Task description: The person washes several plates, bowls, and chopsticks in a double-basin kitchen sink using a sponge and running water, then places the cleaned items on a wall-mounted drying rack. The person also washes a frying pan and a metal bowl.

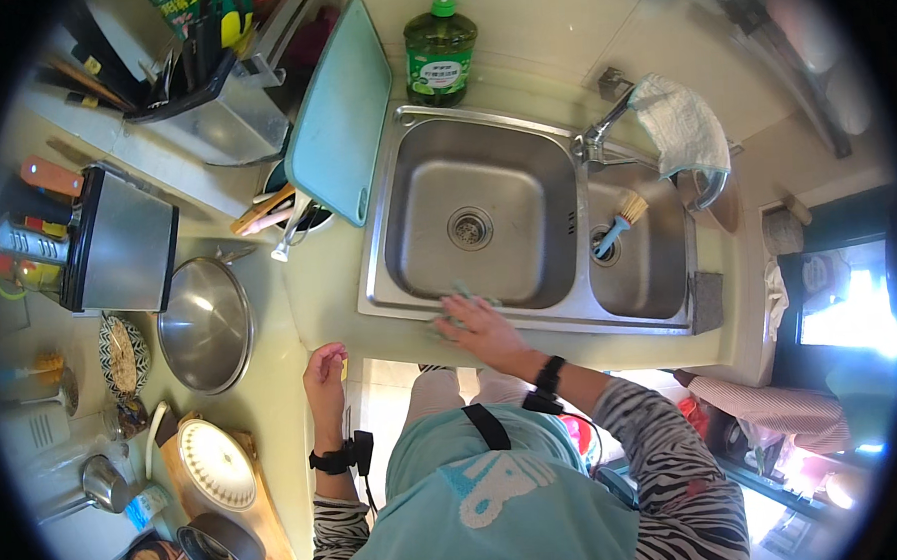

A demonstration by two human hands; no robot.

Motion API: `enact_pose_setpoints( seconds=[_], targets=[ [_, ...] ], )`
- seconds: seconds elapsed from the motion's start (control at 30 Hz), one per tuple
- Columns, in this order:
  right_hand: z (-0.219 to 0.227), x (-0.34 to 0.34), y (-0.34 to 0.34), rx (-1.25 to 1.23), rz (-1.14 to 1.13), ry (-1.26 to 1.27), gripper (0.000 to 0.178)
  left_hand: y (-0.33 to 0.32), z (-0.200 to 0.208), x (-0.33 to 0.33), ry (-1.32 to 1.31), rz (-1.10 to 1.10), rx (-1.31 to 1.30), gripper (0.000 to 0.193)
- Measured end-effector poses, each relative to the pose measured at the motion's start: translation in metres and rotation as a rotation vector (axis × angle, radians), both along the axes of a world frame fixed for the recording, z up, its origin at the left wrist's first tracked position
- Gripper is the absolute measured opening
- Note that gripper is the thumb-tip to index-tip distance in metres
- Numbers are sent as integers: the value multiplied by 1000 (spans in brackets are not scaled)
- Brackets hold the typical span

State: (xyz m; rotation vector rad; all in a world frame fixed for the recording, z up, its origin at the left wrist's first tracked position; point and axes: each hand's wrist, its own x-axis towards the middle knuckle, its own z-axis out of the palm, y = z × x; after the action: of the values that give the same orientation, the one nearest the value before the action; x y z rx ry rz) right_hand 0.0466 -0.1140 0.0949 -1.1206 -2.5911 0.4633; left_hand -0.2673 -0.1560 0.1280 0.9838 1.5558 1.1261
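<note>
My right hand (479,331) is pressed down over a thin grey-green cloth (461,291) at the front rim of the steel sink (420,307). Bits of the cloth stick out around the fingers, and the rest is hidden beneath the hand. My left hand (325,377) is at the front edge of the counter, left of the sink, with its fingers loosely curled and nothing visible in them. In the small right basin lies a brush (615,231) with a blue handle and pale bristles, over the drain. The large basin holds only its drain strainer (469,228).
A green pump bottle (441,55) stands behind the sink, beside a leaning light-blue cutting board (339,115). A cloth (678,125) drapes over the faucet (595,143). To the left are a steel bowl (206,326), a knife block (127,244) and a ridged white plate (216,464).
</note>
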Motion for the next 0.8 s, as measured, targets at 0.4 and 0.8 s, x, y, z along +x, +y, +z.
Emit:
enact_pose_setpoints(
  seconds=[0.4,0.8],
  targets=[
    [-1,187,-21,-129,-521,-163,54,-30,-3,18,-73,157,-62,18],
    [-98,265,229,-42,-354,-949,44,-142,-1,-1,-184,443,-141,22]
  ],
)
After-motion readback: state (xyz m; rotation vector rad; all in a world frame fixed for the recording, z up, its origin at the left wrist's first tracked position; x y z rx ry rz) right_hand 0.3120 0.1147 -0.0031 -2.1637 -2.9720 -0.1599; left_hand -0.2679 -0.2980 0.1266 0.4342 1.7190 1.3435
